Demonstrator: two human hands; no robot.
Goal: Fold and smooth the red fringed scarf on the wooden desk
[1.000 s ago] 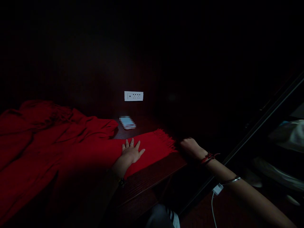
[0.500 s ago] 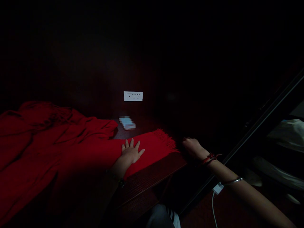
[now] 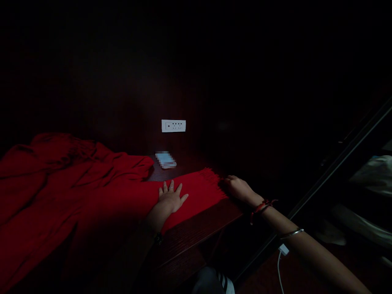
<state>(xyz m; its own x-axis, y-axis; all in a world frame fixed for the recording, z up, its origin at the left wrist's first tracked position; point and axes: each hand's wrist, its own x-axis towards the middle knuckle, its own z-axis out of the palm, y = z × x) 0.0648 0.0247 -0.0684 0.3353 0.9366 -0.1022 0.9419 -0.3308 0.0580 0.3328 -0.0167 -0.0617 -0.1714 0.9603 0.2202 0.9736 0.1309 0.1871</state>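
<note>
A big red scarf (image 3: 76,192) with a fringed end lies spread over a dark wooden table (image 3: 196,237). My left hand (image 3: 171,197) rests flat on the scarf near that end, fingers spread. My right hand (image 3: 237,188) is at the fringe on the scarf's right edge, fingers curled down onto it; in the dim light I cannot make out whether they pinch the fringe. A red cord bracelet and a metal bangle are on my right arm.
A white wall socket (image 3: 173,125) sits on the dark back panel. A small pale flat object (image 3: 165,159) lies on the table behind the scarf. A dark slanted rail (image 3: 339,163) runs along the right, with pale things beyond it. A white charger cable (image 3: 280,261) hangs low right.
My right hand has moved left, from just off the scarf's end onto its fringe. The left hand has stayed flat on the scarf.
</note>
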